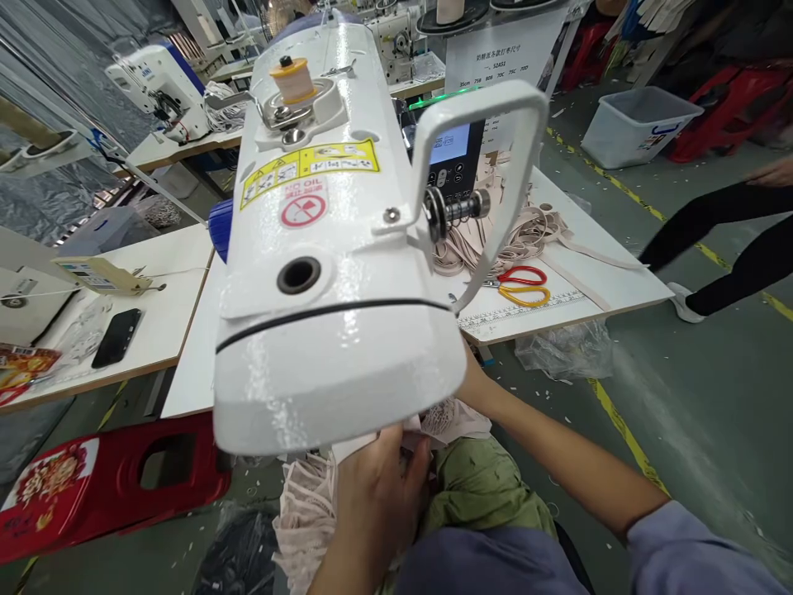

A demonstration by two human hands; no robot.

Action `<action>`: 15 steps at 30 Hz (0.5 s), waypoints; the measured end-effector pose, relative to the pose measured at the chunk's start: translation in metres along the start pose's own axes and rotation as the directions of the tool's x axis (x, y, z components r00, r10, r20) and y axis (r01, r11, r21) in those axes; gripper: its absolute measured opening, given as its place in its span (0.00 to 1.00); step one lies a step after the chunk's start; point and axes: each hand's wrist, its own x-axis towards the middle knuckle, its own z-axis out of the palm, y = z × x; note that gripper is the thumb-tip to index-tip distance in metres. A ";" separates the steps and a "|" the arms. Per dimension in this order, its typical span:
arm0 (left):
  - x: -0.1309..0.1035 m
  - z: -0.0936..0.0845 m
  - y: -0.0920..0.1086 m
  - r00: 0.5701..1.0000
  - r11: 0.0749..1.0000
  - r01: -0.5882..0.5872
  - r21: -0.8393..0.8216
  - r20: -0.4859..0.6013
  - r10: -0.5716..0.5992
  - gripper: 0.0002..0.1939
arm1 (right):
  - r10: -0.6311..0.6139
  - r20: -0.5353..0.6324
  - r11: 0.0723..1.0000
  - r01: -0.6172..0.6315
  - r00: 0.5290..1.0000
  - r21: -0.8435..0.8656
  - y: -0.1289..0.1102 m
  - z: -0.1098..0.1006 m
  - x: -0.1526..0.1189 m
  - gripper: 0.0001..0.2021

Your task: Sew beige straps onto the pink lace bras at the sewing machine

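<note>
Head view: a white sewing machine (322, 240) fills the middle of the picture, seen from above its head, with a yellow warning label and a red "no oil" mark on its top and an orange bobbin (293, 79) seated on the winder at the far end. The person's left hand (377, 487) sits at the near edge, just under the machine's head, its fingers curled against pale pink lace fabric (306, 512) that hangs from the table edge toward the lap; the fingers appear to pinch the cloth, though the tips are partly hidden. The right hand is hidden behind the machine head; only the bare right forearm (557, 463) shows, reaching in from the near right, so I cannot tell whether those fingers are open or closed. The needle area is out of sight, so progress can only be judged loosely: the fabric lies at or under the head with both arms set at it, and much of the piece hangs unfed on the near side. To the right on the white table (619, 285) lie red and yellow scissors (524, 285) beside a loose heap of beige strapping (533, 231), with a ruler strip printed along the near table edge and a control panel behind. On the left table rests a black phone (116, 337); a red plastic stool (117, 479) lies below it. The floor is grey concrete with yellow lines and thread scraps; a grey bin (638, 124) stands at the far right, and another person's dark-clad legs (731, 240) cross the right edge.
</note>
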 end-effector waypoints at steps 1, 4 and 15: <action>-0.001 0.000 -0.001 1.000 1.000 0.012 0.000 0.006 -0.012 0.28 | 0.028 -0.013 0.998 -0.028 1.000 0.059 -0.002 -0.002 -0.002 0.06; -0.005 0.001 -0.006 1.000 1.000 0.025 -0.015 0.001 -0.025 0.28 | 0.104 -0.053 0.967 -0.089 0.993 0.238 -0.006 -0.006 -0.008 0.10; -0.034 0.037 0.014 0.959 0.998 -0.032 0.047 -0.280 0.044 0.40 | 0.221 0.103 0.869 -0.244 0.970 0.431 -0.003 -0.015 -0.078 0.18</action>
